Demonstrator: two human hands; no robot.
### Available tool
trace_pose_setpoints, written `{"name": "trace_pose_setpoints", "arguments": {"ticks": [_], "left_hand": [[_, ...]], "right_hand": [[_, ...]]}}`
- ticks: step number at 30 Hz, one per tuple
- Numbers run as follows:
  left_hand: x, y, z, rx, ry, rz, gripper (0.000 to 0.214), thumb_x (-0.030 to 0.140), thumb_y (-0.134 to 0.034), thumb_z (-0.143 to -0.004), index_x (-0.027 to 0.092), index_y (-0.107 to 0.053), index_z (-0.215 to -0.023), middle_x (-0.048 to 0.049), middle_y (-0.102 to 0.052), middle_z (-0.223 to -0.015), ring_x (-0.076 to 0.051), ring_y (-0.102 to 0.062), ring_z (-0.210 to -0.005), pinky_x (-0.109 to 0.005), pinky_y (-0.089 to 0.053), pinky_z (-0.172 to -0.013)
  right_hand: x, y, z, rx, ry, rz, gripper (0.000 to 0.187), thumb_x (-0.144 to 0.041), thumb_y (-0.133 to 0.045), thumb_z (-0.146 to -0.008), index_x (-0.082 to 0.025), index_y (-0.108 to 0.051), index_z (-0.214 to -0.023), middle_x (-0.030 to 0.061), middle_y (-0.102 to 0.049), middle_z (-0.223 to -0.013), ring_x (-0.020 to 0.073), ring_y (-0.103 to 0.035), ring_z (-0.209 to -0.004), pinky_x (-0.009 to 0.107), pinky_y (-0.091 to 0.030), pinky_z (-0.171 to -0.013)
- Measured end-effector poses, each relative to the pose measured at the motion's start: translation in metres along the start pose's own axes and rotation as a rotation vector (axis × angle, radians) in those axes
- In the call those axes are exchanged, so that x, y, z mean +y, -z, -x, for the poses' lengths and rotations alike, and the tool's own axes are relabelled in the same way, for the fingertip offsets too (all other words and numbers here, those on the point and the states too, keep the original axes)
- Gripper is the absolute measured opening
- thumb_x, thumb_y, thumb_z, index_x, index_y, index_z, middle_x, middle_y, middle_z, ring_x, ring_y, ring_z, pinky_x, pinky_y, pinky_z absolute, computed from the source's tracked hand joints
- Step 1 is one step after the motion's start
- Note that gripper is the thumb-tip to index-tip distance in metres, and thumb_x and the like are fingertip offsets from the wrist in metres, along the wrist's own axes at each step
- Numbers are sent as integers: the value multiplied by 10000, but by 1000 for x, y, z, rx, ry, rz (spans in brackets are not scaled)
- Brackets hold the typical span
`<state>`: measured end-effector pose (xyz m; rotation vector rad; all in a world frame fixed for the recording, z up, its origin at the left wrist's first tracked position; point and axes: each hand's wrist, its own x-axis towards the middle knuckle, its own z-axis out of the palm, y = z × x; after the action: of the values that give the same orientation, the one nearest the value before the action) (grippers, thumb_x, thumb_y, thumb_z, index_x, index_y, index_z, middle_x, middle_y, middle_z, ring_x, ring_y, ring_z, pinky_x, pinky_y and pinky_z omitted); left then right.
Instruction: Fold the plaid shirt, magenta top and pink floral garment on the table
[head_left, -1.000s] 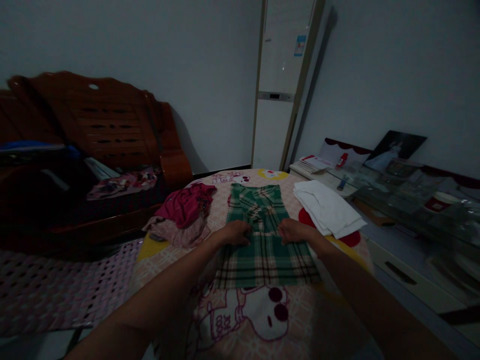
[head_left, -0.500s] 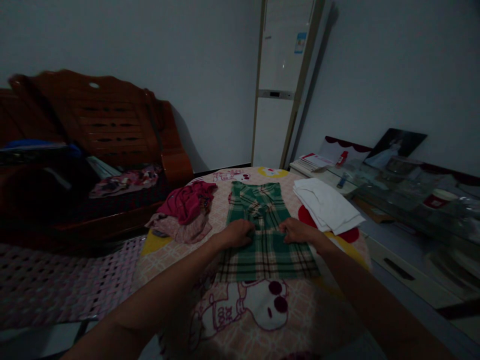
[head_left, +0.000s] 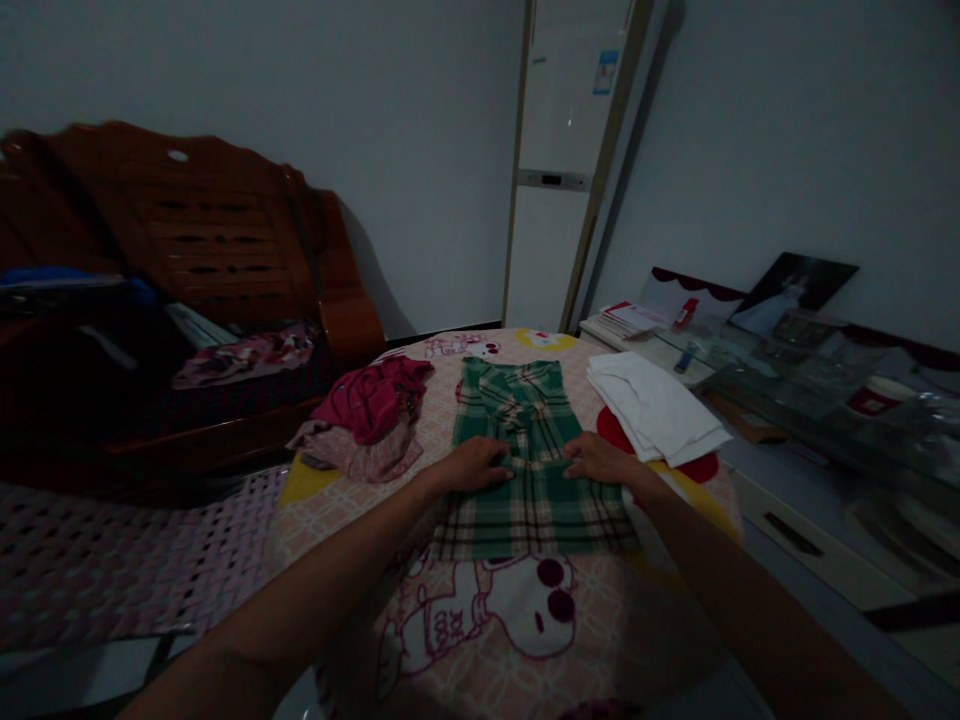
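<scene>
A green plaid garment (head_left: 529, 515) lies spread flat on the round table, its wide edge toward me and its narrower part, with a bunched spot in the middle, pointing away. My left hand (head_left: 476, 464) rests on its left side, fingers reaching inward and apart. On the opposite side my right hand (head_left: 596, 458) touches the cloth, its fingers loosely spread with none of the fabric visibly gripped. Whether the garment is a shirt or something else I cannot tell.
A patterned tablecloth (head_left: 517, 610) covers the table. Crumpled red and pink clothes (head_left: 367, 415) lie at the left, folded white cloth (head_left: 652, 405) at the right. Beyond are a wooden bench (head_left: 225, 240), a woven pink seat (head_left: 127, 560) and a glass-topped cabinet (head_left: 795, 400).
Both hands have loosened from a closed grip on the plaid cloth to spread fingers. They stay at nearly the same place. The garment lies much as before.
</scene>
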<state>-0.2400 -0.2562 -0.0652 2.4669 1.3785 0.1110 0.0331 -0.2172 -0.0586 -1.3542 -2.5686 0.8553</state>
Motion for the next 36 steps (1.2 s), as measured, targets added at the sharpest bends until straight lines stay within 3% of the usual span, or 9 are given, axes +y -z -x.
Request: {"name": "trace_pose_setpoints", "arguments": {"ticks": [3,6,10,14,21,25,29,36], "left_hand": [[2,1,0,18,-14,2,253,408,-567,-914,187,-631,-1021,-50,-713,-979,-205,-659,-928,-262,-447,-775],[3,-1,-4,29,9,-14,292,447,-527,-935,182,-645,-963,-55,-711,-921,-214,-662,-892,-265,-430,-726],[-1,-10,-10,84,76,-15,351,464,-473,-958,176,-669,-917,-72,-714,-880,-226,-669,-870,-271,-413,-682],[-5,-14,-14,101,130,-22,291,416,-547,-920,168,-688,-974,-89,-727,-924,-243,-675,-895,-278,-419,-689],[-9,-9,-11,142,2,48,240,381,-561,-923,170,-673,-949,-61,-718,-879,-216,-666,-855,-270,-431,-717],[-17,10,-14,266,-64,75,221,367,-539,-940,180,-656,-954,-53,-714,-897,-204,-657,-847,-270,-437,-725],[-34,40,-32,357,-46,3,217,361,-537,-943,187,-661,-976,-62,-718,-942,-216,-658,-890,-284,-450,-763],[-64,68,-81,349,58,-170,263,356,-508,-960,186,-666,-1083,-86,-722,-1033,-233,-660,-955,-299,-467,-798]], "right_hand": [[1,-4,-2,30,-25,40,95,-242,-673,-717,-163,-638,-677,-36,-561,-626,125,-515,-643,232,-335,-595],[3,-8,-5,16,-4,74,191,-340,-679,-755,-162,-658,-690,-18,-597,-650,139,-537,-657,239,-339,-608],[8,-14,-9,145,28,56,237,-315,-614,-809,-154,-660,-641,-3,-595,-622,141,-531,-647,246,-317,-600],[15,-20,-9,235,13,66,231,-303,-615,-821,-151,-690,-665,20,-636,-654,155,-564,-677,249,-345,-624],[18,-28,-8,298,25,193,192,-240,-731,-759,-160,-756,-932,93,-748,-939,237,-663,-913,296,-454,-790],[9,-7,-14,287,59,193,168,-241,-703,-802,-173,-760,-945,84,-758,-917,231,-682,-894,295,-471,-785],[-3,26,-34,350,65,272,174,-240,-647,-860,-181,-750,-988,86,-756,-977,225,-676,-937,296,-466,-821],[-3,60,-93,372,-48,519,192,-272,-601,-908,-208,-730,-1035,92,-742,-1041,243,-662,-994,302,-460,-795]]}}
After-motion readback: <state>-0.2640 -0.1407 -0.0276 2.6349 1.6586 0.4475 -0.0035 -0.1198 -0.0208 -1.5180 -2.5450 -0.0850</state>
